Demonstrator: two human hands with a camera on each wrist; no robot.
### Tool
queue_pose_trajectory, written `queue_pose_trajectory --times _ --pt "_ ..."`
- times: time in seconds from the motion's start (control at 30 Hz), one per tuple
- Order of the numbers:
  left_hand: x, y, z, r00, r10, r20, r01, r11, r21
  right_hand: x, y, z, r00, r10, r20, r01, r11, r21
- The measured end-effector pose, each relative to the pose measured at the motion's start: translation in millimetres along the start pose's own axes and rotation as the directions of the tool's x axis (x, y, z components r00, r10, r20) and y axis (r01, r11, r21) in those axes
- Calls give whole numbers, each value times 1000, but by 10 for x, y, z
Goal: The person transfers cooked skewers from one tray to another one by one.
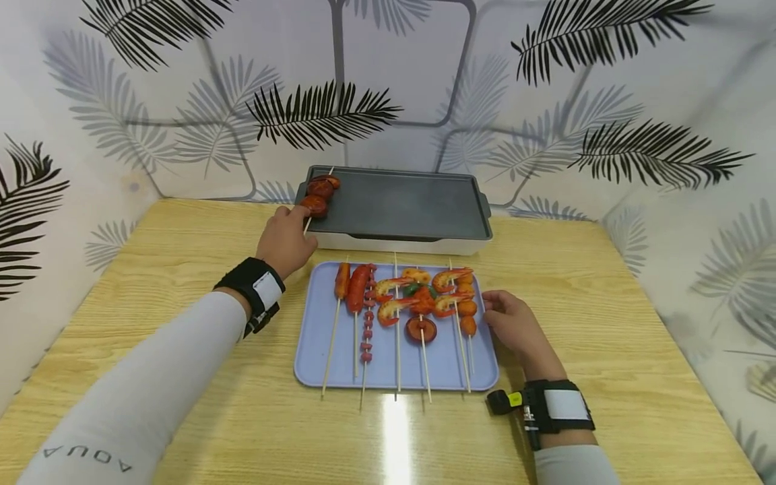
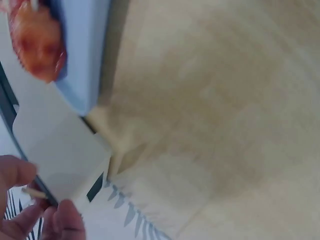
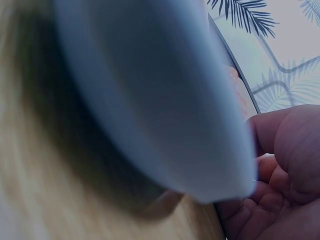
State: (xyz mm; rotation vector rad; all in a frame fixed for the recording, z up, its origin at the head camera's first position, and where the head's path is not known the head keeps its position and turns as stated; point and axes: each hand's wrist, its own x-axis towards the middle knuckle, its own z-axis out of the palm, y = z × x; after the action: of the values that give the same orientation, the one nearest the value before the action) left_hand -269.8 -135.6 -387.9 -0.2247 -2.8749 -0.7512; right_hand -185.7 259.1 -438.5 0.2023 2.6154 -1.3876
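Note:
A skewer of glossy brown-red round pieces [image 1: 315,205] lies at the left end of the dark griddle [image 1: 400,202]. My left hand [image 1: 285,241] pinches its stick just below the lowest piece; in the left wrist view a stick end [image 2: 34,192] shows between thumb and fingers. Below the griddle is a light-blue tray [image 1: 315,337] of several food skewers. Its right rim is held by my right hand [image 1: 509,318], thumb and fingers at the edge. The right wrist view shows the tray's corner [image 3: 220,175] close up and blurred.
On the tray, from left to right, lie sausage skewers [image 1: 358,289], a thin stick of small pink pieces [image 1: 367,327], shrimp skewers [image 1: 391,310] and orange balls [image 1: 467,308]. A wooden table [image 1: 242,404] carries everything. Behind stands a leaf-patterned backdrop [image 1: 400,67].

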Motion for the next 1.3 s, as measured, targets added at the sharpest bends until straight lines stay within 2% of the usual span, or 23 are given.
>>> queue_pose_trajectory --times 0.23,0.43,0.5,0.67,0.87,1.07,1.17,1.3 --pt "98 47 -126 990 -42 132 37 999 35 13 1 6 1000 -1 -3 1 1000 -6" --pt "139 73 -187 984 -66 165 56 996 67 11 -6 7 1000 10 -3 -10 1000 -8" --pt "162 66 -202 983 -59 176 45 996 82 7 -8 8 1000 10 -4 -11 1000 -7" --pt "226 7 -226 971 -69 229 57 997 60 -2 -12 13 1000 -11 -9 11 1000 -7" --pt "244 16 -302 948 -114 296 121 993 -6 14 -6 9 1000 -8 -7 8 1000 -10" --pt "200 158 -455 926 -113 361 120 993 2 16 -19 -5 1000 -2 -2 2 1000 6" --pt "177 208 -510 909 -100 405 105 994 11 12 -19 0 1000 1 -5 -1 1000 15" --pt "171 228 -548 873 -127 471 143 990 1 7 -10 15 1000 5 -3 -5 1000 18"
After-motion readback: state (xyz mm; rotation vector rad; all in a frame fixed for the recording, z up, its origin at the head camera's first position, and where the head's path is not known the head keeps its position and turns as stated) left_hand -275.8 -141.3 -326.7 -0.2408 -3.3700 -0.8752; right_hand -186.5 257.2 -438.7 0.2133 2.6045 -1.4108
